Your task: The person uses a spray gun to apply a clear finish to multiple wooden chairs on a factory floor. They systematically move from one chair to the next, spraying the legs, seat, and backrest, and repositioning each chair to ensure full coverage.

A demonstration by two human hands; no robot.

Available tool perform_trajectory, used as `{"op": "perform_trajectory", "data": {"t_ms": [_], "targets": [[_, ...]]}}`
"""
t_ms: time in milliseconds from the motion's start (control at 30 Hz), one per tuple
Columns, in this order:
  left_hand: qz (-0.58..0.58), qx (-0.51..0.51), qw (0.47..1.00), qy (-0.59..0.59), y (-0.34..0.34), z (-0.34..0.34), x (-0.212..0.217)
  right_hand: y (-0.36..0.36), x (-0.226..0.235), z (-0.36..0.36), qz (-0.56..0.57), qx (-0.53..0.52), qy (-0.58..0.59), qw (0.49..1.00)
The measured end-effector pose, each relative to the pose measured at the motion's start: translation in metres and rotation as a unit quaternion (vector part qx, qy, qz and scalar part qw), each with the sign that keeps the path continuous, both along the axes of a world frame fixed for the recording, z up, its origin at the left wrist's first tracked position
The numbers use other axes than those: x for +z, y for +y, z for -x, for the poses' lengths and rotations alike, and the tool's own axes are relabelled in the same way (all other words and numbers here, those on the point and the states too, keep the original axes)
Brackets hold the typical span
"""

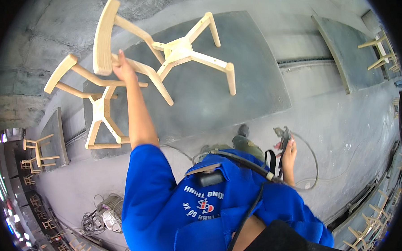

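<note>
Our left hand (125, 69) is closed around the back end of a pale wooden chair frame (178, 50), just below its broad curved backrest. We have that frame over the grey surface (257, 73), its backrest toward the far left corner and its crossed seat rails nearer the middle of the far edge; we cannot tell whether its legs touch the surface. A second chair frame (100, 109) is beside it along the left edge, its backrest reaching out past that edge and its feet by the near left corner. Our right hand (289, 154) is wrapped around a dark spray gun (285, 139), well apart from both frames, beyond the near right corner and above the grey floor (340, 137). A hose (316, 158) loops beside the gun.
</note>
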State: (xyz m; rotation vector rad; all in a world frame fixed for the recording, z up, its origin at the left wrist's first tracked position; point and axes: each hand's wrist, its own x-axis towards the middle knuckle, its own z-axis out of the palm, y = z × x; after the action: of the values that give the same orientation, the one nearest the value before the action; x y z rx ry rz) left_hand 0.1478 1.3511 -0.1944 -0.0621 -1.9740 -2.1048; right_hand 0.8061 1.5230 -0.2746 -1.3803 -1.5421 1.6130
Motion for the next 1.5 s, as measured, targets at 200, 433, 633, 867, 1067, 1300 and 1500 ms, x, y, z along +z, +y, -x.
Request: {"op": "perform_trajectory", "data": {"t_ms": [200, 433, 633, 867, 1067, 1300, 1500], "targets": [[-0.083, -0.234, 0.969, -0.013, 0.026, -0.168, -0.047, 0.132, 0.011, 0.039, 0.005, 0.010, -0.016, 1.000], [-0.063, -0.130, 0.989, -0.039, 0.020, -0.274, -0.006, 0.255, 0.076, 0.122, -0.023, -0.010, 0.141, 0.990], [-0.096, -0.088, 0.982, -0.136, 0.006, -0.221, 0.065, 0.317, 0.071, 0.205, 0.112, 0.068, 0.258, 0.957], [-0.003, 0.010, 0.990, -0.142, 0.019, -0.187, 0.071, 0.314, -0.037, 0.166, 0.151, 0.006, 0.102, 0.983], [0.077, -0.058, 0.982, 0.160, 0.010, -0.177, 0.121, 0.290, -0.079, 0.073, 0.101, -0.067, 0.000, 0.993], [0.243, 0.051, 0.926, 0.285, 0.030, -0.182, 0.172, 0.254, 0.021, 0.010, 0.070, -0.074, -0.014, 0.995], [0.367, 0.018, 0.879, 0.304, 0.015, -0.102, 0.159, 0.202, 0.127, -0.007, 0.067, -0.017, 0.279, 0.958]]}}
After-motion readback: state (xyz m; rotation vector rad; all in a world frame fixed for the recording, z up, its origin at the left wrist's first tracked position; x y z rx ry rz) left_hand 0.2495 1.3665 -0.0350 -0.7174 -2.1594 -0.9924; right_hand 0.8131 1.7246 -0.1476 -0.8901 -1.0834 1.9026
